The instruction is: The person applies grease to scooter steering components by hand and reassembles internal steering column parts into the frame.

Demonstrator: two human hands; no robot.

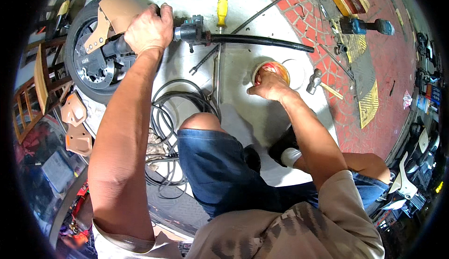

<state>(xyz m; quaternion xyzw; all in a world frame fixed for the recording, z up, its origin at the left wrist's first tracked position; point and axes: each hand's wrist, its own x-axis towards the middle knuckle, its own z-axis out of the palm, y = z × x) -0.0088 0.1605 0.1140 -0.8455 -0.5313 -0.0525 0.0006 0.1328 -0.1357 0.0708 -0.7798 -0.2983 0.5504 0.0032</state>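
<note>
The wheel [97, 66] lies at my upper left, its dark tyre partly covered by a tan fender [120, 12]. Out from beside that fender runs a dark shaft [115, 47], and my left hand [149, 29] is wrapped tightly over it, fingers closed. Past my knuckles, a slimmer black tube [262, 40] carries on to the right above the pale floor. A coil of black cable [200, 101] lies beside my knee. Near the tube stands the yellow handle of a long screwdriver [222, 13]. My right hand [271, 85] dips into a round tub [288, 74] in front of me; its fingertips are hidden, so I can't tell whether they grip anything. Just right of the tub lies a hammer [316, 82].
</note>
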